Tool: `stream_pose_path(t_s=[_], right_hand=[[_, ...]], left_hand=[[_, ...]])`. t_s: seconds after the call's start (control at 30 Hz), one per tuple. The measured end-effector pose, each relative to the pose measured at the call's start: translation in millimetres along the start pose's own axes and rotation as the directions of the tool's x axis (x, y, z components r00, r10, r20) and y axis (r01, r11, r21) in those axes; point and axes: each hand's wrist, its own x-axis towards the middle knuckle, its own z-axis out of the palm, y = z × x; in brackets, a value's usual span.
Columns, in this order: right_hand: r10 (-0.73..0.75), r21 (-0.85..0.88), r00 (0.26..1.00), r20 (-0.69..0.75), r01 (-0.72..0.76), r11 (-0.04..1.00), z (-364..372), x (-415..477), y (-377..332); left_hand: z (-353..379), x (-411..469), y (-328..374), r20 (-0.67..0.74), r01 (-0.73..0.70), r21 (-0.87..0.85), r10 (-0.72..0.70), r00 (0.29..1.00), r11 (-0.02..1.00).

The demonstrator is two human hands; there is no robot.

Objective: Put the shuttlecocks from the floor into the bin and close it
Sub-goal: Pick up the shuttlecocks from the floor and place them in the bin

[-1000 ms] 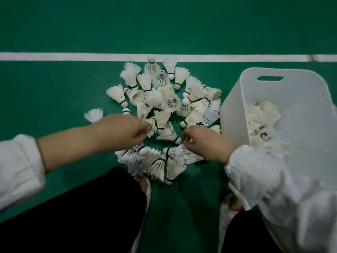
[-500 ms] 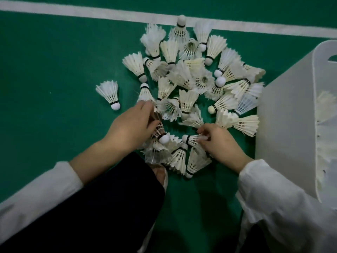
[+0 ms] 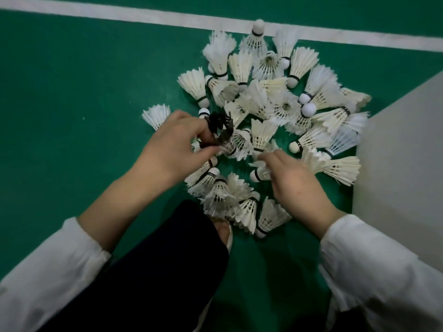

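A heap of several white feather shuttlecocks (image 3: 271, 101) lies on the green court floor. My left hand (image 3: 172, 149) pinches a dark-feathered shuttlecock (image 3: 219, 127) at the heap's left side, lifted slightly above the others. My right hand (image 3: 290, 178) is down in the heap's lower middle, fingers curled around a white shuttlecock (image 3: 260, 173). The white bin (image 3: 398, 164) stands at the right edge; only its outer wall shows and its inside is out of view. One shuttlecock (image 3: 155, 115) lies apart just left of my left hand.
A white court line (image 3: 119, 14) runs across the top. My dark trouser leg (image 3: 155, 271) and a light shoe (image 3: 224, 232) sit just below the heap. White sleeves cover both forearms.
The view has shifted left and closer, so the bin's opening has left the frame. My left hand now holds a dark shuttlecock, and my right hand has closed on a white one.
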Motion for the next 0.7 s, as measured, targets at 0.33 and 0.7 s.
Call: stream_pose_path(t_s=[0.33,0.7], right_hand=[[0.298,0.399,0.953,0.059,-0.296,0.868,13,-10,-6],[0.212,0.104,0.976,0.053,-0.217,0.971,18,-9,14]], left_hand=[[20,5,23,0.192,-0.234,0.147,0.205,0.960,0.961],[72,-5,19,0.424,-0.565,0.399,0.402,0.812,0.722]])
